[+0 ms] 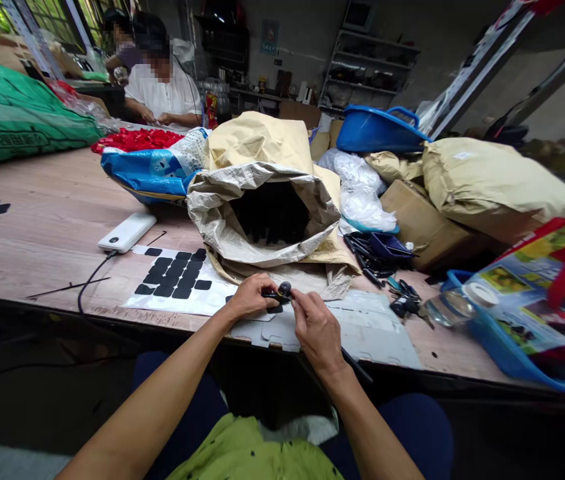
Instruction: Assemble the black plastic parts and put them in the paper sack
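Just above the table's front edge, my left hand (251, 297) pinches a small black part with a round knob (284, 289). The fingertips of my right hand (316, 328) are pressed together against the same part from the other side. A dark rod-like end (358, 367) sticks out below my right hand; whether that hand grips it is hidden. Under both hands lies a grey board (367, 327). Rows of black rounded pieces (175, 273) rest on a white sheet (162, 305) to the left. Straight ahead, an open woven sack (207, 213) holds a dark mass of black pieces.
A white power bank (127, 232) with a cable lies left. Black tools (369, 257), keys (405, 300) and a clear jar (449, 308) are right, beside a blue basin (512, 367). Red pieces (145, 139) are piled further back. Two people (162, 90) sit beyond the table.
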The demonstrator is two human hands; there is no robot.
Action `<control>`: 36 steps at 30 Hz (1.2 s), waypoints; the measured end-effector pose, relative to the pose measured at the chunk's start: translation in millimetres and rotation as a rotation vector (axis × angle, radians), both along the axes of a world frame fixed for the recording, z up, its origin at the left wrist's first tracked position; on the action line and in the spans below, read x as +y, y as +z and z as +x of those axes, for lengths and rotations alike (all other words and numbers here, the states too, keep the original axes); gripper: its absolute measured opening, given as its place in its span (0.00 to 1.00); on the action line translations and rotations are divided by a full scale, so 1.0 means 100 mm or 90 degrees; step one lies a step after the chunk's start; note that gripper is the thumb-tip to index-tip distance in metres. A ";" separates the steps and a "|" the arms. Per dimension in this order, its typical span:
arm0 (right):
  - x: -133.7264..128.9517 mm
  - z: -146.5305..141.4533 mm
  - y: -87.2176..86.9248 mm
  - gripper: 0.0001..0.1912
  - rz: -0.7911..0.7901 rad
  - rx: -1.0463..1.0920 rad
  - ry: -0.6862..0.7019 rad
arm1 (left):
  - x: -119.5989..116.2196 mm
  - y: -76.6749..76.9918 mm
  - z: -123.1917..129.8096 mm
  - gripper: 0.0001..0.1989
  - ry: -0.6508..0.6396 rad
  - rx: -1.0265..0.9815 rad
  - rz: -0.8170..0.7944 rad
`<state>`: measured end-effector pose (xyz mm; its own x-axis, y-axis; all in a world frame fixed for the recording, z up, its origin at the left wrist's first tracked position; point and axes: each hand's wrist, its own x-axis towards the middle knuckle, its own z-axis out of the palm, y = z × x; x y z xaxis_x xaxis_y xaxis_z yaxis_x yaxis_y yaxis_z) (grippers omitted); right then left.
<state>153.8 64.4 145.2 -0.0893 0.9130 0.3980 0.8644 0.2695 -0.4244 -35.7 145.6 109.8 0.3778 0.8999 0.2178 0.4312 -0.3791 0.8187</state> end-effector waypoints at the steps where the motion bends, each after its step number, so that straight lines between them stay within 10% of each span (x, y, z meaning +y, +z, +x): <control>1: -0.01 0.01 0.00 0.18 0.012 0.009 -0.013 | 0.00 -0.01 0.00 0.09 0.000 -0.006 0.001; 29: 0.49 0.56 -0.38 0.14 0.034 -0.174 -0.131 | -0.03 0.02 0.00 0.09 -0.009 0.126 0.059; 36: 0.48 0.55 -0.37 0.13 0.028 -0.181 -0.138 | -0.71 0.37 0.15 0.11 -0.233 0.185 0.186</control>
